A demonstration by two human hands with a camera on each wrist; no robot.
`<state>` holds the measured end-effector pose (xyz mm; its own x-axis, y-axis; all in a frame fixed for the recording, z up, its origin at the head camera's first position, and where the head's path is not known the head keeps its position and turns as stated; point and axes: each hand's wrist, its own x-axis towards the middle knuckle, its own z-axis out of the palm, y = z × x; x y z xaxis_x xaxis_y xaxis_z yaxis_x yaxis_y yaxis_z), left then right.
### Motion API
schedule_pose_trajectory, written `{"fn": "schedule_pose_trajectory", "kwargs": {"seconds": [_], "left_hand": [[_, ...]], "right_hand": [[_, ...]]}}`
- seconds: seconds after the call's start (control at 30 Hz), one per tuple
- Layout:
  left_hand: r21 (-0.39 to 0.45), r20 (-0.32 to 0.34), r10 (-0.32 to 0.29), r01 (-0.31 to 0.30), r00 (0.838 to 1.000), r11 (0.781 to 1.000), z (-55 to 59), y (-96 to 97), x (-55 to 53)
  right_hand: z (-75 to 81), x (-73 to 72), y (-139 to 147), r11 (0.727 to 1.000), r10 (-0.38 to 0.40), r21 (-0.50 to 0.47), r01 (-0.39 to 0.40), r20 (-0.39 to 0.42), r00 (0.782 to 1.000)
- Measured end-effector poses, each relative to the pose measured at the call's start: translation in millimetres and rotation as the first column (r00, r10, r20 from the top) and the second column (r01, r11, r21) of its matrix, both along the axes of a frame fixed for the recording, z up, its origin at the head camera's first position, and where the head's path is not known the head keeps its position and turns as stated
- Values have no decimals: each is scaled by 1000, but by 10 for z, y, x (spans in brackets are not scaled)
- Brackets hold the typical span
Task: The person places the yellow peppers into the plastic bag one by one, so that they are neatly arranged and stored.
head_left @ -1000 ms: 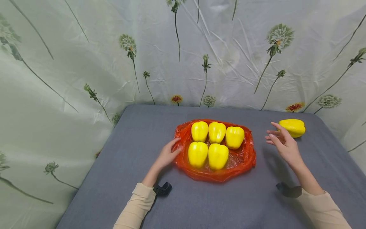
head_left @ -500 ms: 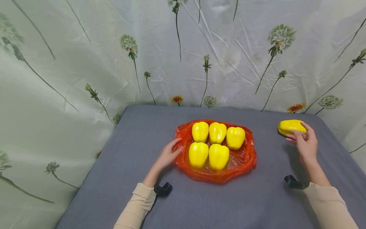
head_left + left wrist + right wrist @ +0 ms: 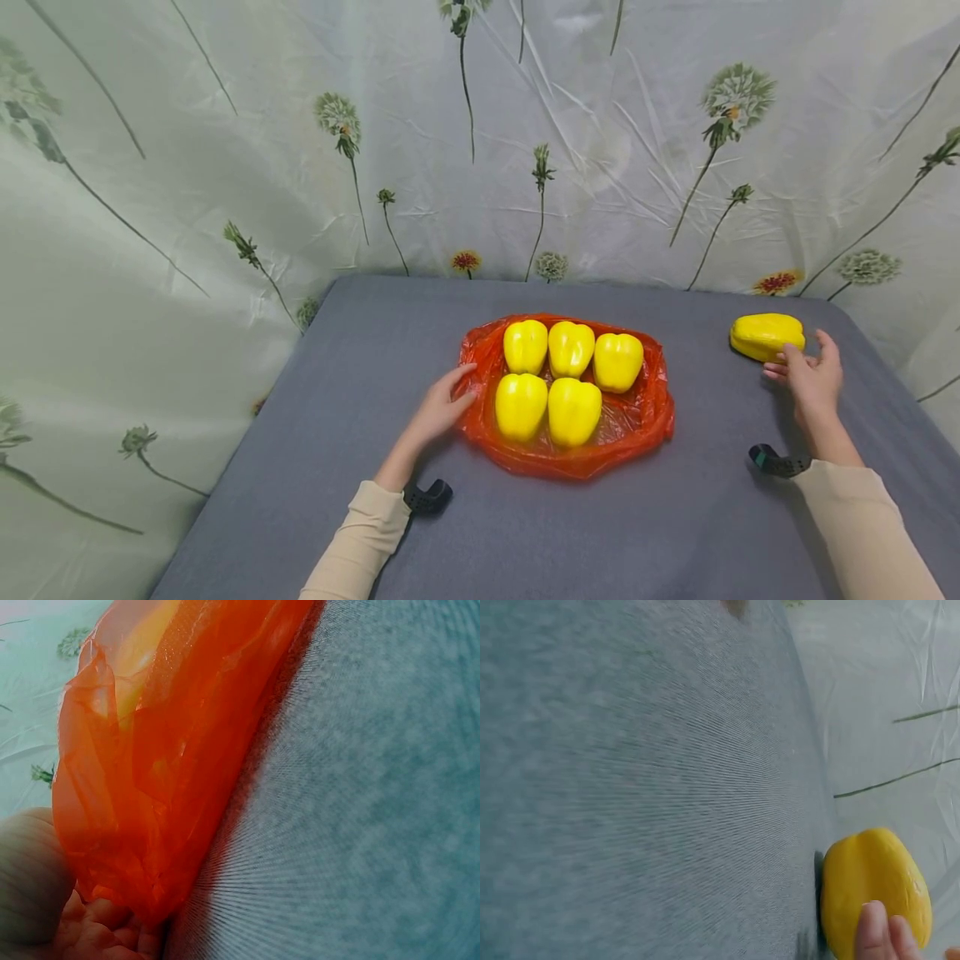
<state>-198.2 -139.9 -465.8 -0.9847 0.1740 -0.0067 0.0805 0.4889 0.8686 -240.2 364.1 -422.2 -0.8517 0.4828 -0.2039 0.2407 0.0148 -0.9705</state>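
Observation:
A crumpled red plastic bag (image 3: pixel 654 417) lies spread wide on the table, and several yellow bell peppers (image 3: pixel 573 412) stand in it in two rows. At its left edge my left hand (image 3: pixel 437 407) holds the plastic; the left wrist view shows thumb and curled fingers (image 3: pixel 101 930) around a fold of the bag (image 3: pixel 161 795). One more yellow bell pepper (image 3: pixel 761 333) lies on its side at the back right of the table. Right in front of it is my right hand (image 3: pixel 816 383), fingers apart and lightly bent, fingertips (image 3: pixel 871 926) overlapping the pepper (image 3: pixel 870 870) in the right wrist view.
A grey cloth covers the table (image 3: pixel 360 350). Behind and to the left hangs a pale curtain (image 3: pixel 420 133) printed with dandelions, meeting the table's back edge. Dark bands (image 3: pixel 429 497) sit on both wrists.
My right hand has moved right, from the left of the lone pepper to its front right side, and slightly back towards me. My left hand stays at the bag's edge.

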Motion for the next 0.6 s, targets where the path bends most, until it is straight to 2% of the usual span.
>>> {"fn": "schedule_pose_trajectory", "kwargs": {"seconds": [0.1,0.17,0.3,0.43,0.6], "left_hand": [[-4,2,-5,5,1000,1000,4,-1,2],[-4,3,-9,9,1000,1000,1,-4,2],[-6,-8,-13,13,1000,1000,-2,-5,0],[-11,-12,-11,11,1000,1000,4,-4,0],[-7,-8,-12,12,1000,1000,1,-6,3]], "right_hand": [[61,6,-26,1000,16,-24,-14,86,996],[74,-7,-31,1000,25,-5,-24,140,990],[67,-55,-44,992,29,110,-55,225,974],[57,-107,-67,973,24,214,-81,259,965],[17,-184,-88,951,8,297,-87,259,966]]}}
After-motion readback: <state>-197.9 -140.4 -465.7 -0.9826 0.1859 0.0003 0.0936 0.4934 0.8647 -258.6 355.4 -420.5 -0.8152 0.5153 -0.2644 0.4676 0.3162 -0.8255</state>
